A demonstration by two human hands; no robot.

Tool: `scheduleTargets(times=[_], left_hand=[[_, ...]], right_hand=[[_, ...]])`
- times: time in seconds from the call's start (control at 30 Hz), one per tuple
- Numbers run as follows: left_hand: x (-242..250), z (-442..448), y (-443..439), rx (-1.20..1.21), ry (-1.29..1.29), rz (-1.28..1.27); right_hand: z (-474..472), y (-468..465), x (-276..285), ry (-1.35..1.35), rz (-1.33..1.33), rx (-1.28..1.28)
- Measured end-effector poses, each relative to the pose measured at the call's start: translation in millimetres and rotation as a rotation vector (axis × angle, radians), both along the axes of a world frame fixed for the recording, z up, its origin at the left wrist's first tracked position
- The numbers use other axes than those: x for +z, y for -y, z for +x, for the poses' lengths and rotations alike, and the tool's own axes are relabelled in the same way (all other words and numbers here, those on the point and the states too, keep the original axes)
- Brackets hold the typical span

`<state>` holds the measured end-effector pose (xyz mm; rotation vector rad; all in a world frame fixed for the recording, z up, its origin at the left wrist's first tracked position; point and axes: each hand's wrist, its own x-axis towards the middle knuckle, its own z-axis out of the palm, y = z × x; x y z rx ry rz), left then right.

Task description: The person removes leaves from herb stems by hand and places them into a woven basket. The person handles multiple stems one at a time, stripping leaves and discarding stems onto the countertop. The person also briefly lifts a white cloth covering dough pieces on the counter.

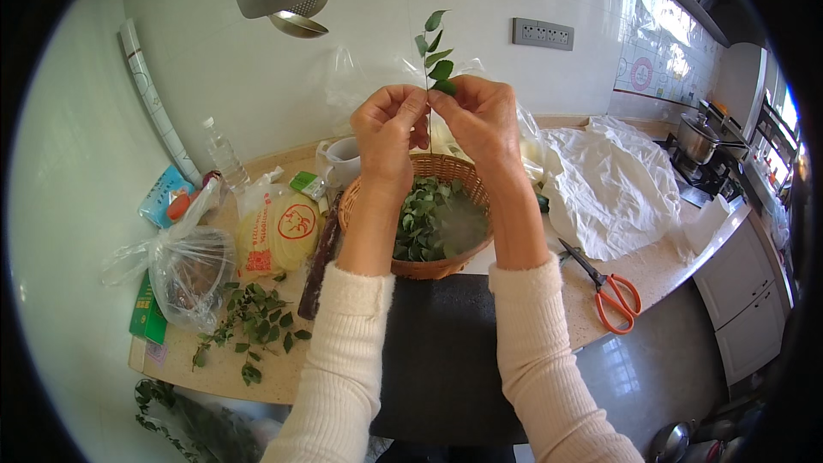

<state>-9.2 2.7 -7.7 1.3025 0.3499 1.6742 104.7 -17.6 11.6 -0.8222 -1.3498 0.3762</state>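
Both hands are raised above a round wicker basket (479, 190), pinching a thin leafy green sprig (441, 69) whose leaves stand up above the fingers. My left hand (388, 135) holds its stem between thumb and fingers. Close beside it, my right hand (481, 117) grips the sprig at its lowest leaves. The bare lower stem hangs down towards the basket's far rim. Loose green leaves (421, 218) lie inside the basket. A pile of leafy stems (257, 318) rests on the counter to the left.
Orange-handled scissors (614, 299) lie near the counter's right front edge, beside a crumpled white cloth (611, 186). Left are a knotted plastic bag (193, 270), a bag of round yellowish sheets (280, 228) and a plastic bottle (225, 153). A white mug (343, 161) stands behind the basket. Ladles (299, 24) hang above.
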Motion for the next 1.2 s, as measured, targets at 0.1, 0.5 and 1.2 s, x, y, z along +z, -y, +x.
scheduleTargets(times=[0.1, 0.5, 1.2], left_hand=[[2.5, 2.1, 1.1, -0.013, 0.071, -0.035], [10.5, 3.7, 15.6, -0.042, 0.145, -0.174], [7.0, 0.4, 9.9, -0.048, 0.106, -0.112]], right_hand=[[-2.6, -0.2, -1.5, 0.011, 0.0, 0.017], [-5.2, -0.7, -3.8, 0.13, 0.104, -0.057], [-1.8, 0.6, -2.4, -0.073, -0.142, 0.307]])
